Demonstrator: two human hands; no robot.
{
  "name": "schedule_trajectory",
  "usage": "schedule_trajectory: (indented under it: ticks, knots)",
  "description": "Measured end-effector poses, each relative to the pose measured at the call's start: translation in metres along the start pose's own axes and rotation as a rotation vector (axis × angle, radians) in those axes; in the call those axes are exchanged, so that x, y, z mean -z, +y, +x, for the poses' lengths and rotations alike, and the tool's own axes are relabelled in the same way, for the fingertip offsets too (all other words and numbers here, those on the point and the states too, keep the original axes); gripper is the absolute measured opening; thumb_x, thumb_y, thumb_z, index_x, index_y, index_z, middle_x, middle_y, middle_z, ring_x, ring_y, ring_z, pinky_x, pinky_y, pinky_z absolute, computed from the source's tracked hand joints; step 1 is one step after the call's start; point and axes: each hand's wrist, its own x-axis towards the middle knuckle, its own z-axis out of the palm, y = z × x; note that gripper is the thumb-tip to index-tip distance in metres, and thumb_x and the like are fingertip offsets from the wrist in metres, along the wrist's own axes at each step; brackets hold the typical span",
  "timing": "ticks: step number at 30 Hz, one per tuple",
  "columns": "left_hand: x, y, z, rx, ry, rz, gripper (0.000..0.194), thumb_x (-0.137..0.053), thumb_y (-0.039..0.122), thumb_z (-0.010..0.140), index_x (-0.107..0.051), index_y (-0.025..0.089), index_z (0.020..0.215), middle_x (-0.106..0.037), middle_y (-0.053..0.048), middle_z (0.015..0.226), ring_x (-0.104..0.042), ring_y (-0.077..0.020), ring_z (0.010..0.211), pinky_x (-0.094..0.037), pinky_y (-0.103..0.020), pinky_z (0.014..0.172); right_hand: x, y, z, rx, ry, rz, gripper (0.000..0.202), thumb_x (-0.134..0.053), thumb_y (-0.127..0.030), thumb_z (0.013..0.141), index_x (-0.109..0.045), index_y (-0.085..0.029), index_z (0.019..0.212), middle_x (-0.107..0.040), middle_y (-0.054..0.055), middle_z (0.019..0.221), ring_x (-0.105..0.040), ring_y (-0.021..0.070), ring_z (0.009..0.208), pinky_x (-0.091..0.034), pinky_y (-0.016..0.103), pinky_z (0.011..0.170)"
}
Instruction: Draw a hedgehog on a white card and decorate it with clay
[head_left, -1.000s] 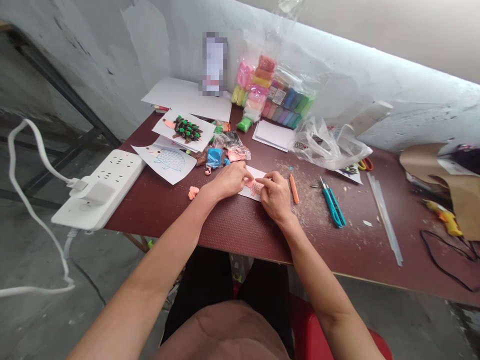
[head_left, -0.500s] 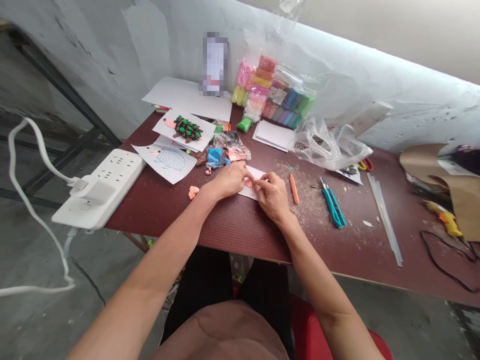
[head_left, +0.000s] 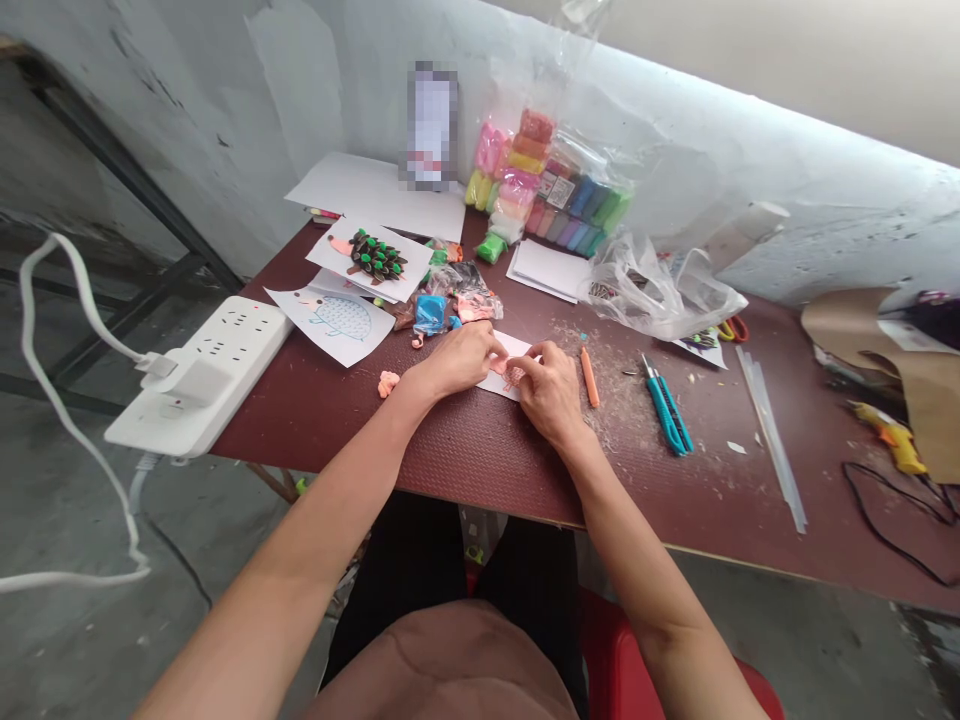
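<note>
A small white card (head_left: 495, 384) lies on the brown table, with flat pink clay (head_left: 498, 367) on it. My left hand (head_left: 466, 358) rests at the card's left side, its fingers bent and closed near the clay; what they hold, if anything, is too small to make out. From the right, my right hand (head_left: 549, 388) leans over the card with thumb and forefinger pressed together at the clay's edge, and the tips are partly hidden. A lump of pink clay (head_left: 388, 384) sits left of my left hand.
An orange tool (head_left: 589, 377) and a teal cutter (head_left: 666, 408) lie to the right. Behind are packs of coloured clay (head_left: 577, 205), a plastic bag (head_left: 660, 290) and a hedgehog card (head_left: 367, 260). A white power strip (head_left: 202, 375) occupies the left edge.
The fingertips of both hands have shifted very slightly over the card. Everything else on the table stays in place.
</note>
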Motion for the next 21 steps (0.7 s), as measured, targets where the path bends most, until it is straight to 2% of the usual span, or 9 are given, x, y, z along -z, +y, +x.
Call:
schedule_trajectory:
  ticks: [10,16,21]
  knots:
    - [-0.0004,0.001,0.0001,0.011,-0.014,-0.001,0.041,-0.057,0.007,0.091,-0.083,0.025,0.116,-0.066,-0.009,0.1,-0.065,-0.022,0.098,-0.048,-0.03,0.082,-0.0008,0.0007,0.0029,-0.014,-0.017,0.002,0.036,-0.051,-0.009,0.091,-0.08,-0.024,0.104,-0.063,0.01,0.106,-0.054,0.0241,0.096,-0.039,0.039,0.085]
    - [-0.0002,-0.0005,0.0006,0.01,-0.016,-0.009,0.04,-0.057,0.005,0.089,-0.084,0.022,0.114,-0.067,-0.009,0.098,-0.065,-0.021,0.096,-0.049,-0.029,0.082,0.0017,0.0017,0.0023,-0.005,-0.013,0.045,0.033,-0.05,-0.011,0.092,-0.08,-0.024,0.1,-0.063,0.01,0.106,-0.054,0.0239,0.096,-0.039,0.039,0.086]
    - [-0.0006,-0.0005,0.0007,0.009,-0.014,-0.014,0.039,-0.058,0.007,0.09,-0.084,0.024,0.113,-0.067,-0.009,0.1,-0.065,-0.0222,0.098,-0.049,-0.031,0.083,0.0011,0.0018,0.0024,-0.008,-0.014,0.057,0.034,-0.052,-0.011,0.092,-0.081,-0.025,0.101,-0.064,0.01,0.106,-0.055,0.0238,0.094,-0.04,0.04,0.085]
